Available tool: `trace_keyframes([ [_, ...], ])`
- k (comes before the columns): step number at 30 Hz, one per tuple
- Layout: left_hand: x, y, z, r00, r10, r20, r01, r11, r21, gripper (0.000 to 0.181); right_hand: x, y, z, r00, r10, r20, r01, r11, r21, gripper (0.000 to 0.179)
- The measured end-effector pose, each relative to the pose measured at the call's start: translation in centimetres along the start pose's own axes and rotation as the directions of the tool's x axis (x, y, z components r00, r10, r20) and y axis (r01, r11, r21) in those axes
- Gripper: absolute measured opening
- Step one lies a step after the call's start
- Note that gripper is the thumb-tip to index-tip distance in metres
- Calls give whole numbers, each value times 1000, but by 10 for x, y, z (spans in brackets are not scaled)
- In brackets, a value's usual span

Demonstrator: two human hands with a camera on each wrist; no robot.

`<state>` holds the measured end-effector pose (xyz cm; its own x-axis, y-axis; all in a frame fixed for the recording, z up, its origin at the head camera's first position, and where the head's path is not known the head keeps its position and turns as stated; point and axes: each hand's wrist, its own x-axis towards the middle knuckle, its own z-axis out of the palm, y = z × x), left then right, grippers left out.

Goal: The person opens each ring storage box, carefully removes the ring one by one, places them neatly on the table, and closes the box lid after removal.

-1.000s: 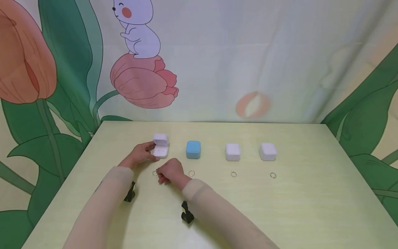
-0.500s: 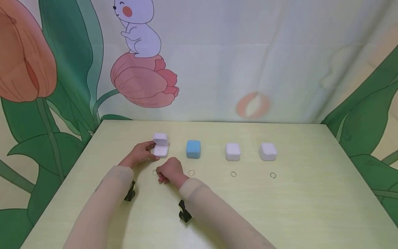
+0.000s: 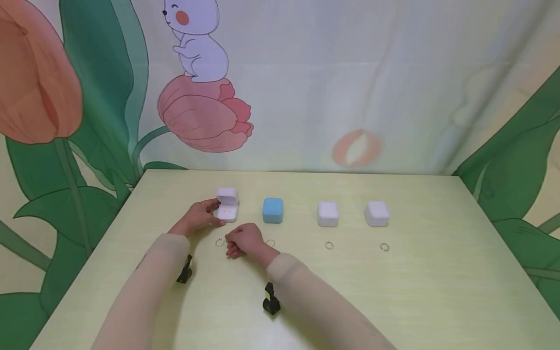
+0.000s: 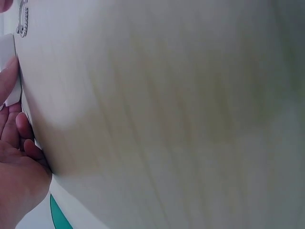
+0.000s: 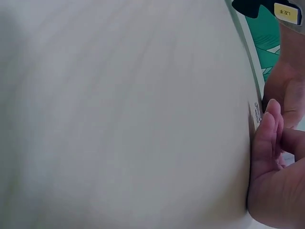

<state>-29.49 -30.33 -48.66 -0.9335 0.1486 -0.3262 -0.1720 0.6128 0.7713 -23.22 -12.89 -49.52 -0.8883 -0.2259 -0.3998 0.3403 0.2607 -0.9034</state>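
An open white ring box [image 3: 227, 213] stands at the left of the row, lid raised toward the back. My left hand [image 3: 199, 215] holds it by its left side, the thumb at its front; part of the box [image 4: 10, 71] shows in the left wrist view. In front of the box a small ring [image 3: 220, 242] lies on the table. My right hand [image 3: 246, 240] is just right of that ring, fingers curled and nothing seen between them. The right wrist view shows the ring [image 5: 257, 113] just beyond its fingertips [image 5: 271, 107].
Right of the open box stand a closed blue box [image 3: 273, 210] and two closed white boxes [image 3: 328, 214]. A ring lies in front of each, one partly behind my right hand. Black wrist devices [image 3: 271, 300] hang under both sleeves. A printed curtain [image 3: 297, 97] hangs behind the table [image 3: 420, 291].
My right hand has shifted slightly right, off the left ring, which now shows whole beside its fingertips. My left hand keeps its place at the open box.
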Motion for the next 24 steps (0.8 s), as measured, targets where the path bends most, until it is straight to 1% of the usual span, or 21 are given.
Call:
trace_keyframes([
  [4,-2,2,1,1000,-7,-3,7,1000,-13,83,2,4,-2,999,-42,20,41,998,40,18],
  [5,-3,2,1,1000,-3,-4,3,1000,-5,84,2,5,-2,998,-57,18,57,997,49,18],
  [9,-5,3,1,1000,2,-12,-2,1000,4,84,0,11,-2,993,-115,-12,116,989,95,22],
  [12,-6,5,2,1000,-6,-14,6,1000,-3,83,-5,14,-3,986,-161,-36,164,980,110,26],
  [15,-6,6,2,1000,-9,-14,9,1000,-8,84,-9,14,-4,973,-222,-62,226,971,74,29],
  [19,-4,5,2,1000,-6,-13,6,1000,-14,85,-10,7,-6,942,-305,-137,306,952,-14,33],
  [21,-3,5,2,1000,-10,-11,10,1000,-11,85,-10,3,-8,930,-327,-167,326,945,-36,33],
  [24,-4,5,3,1000,-21,-9,21,1000,-4,84,-11,-4,-12,922,-338,-189,336,941,-46,33],
])
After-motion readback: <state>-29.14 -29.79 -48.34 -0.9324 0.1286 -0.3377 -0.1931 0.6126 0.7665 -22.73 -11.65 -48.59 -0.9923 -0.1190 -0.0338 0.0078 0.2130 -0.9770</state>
